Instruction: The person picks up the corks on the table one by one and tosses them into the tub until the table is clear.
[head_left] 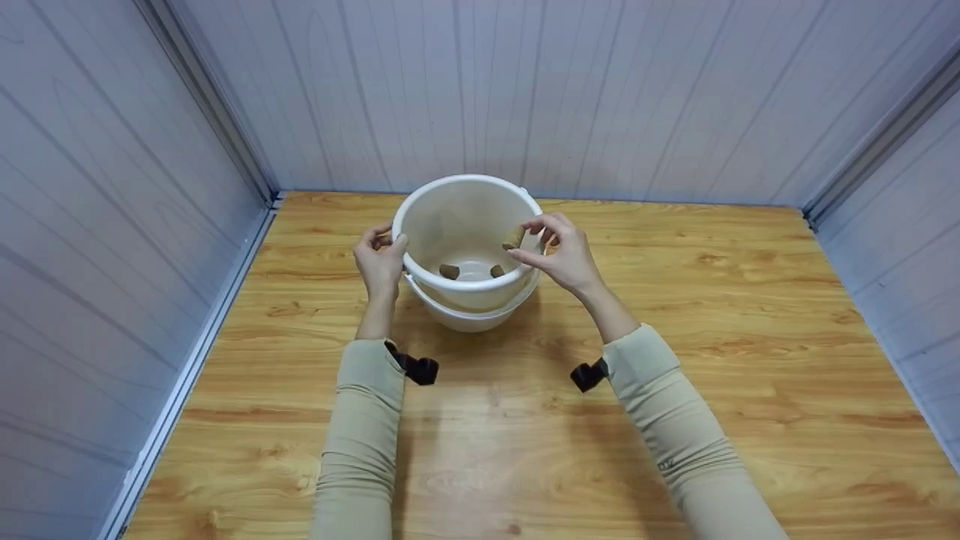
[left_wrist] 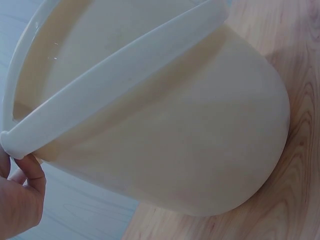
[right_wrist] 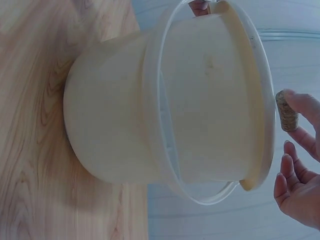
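A white plastic bucket (head_left: 474, 217) stands upright on the wooden surface, its mouth open toward me. My left hand (head_left: 381, 262) grips the left side of its rim, with the thumb over the edge and the fingers outside; in the left wrist view the fingers (left_wrist: 33, 172) curl under the rim. Between thumb and fingers, my right hand (head_left: 564, 253) pinches a brown tapered cork (right_wrist: 287, 111) above the right part of the mouth. Two more brown pieces, one on the left (head_left: 449, 271) and one on the right (head_left: 496, 271), lie at the bottom inside the bucket.
The bucket's white handle (right_wrist: 165, 130) hangs down around its near side. Pale panel walls rise behind (head_left: 495, 90), at the left (head_left: 90, 225) and at the right (head_left: 900, 285) of the wood-grain surface (head_left: 495, 450). A small black camera sits at each wrist.
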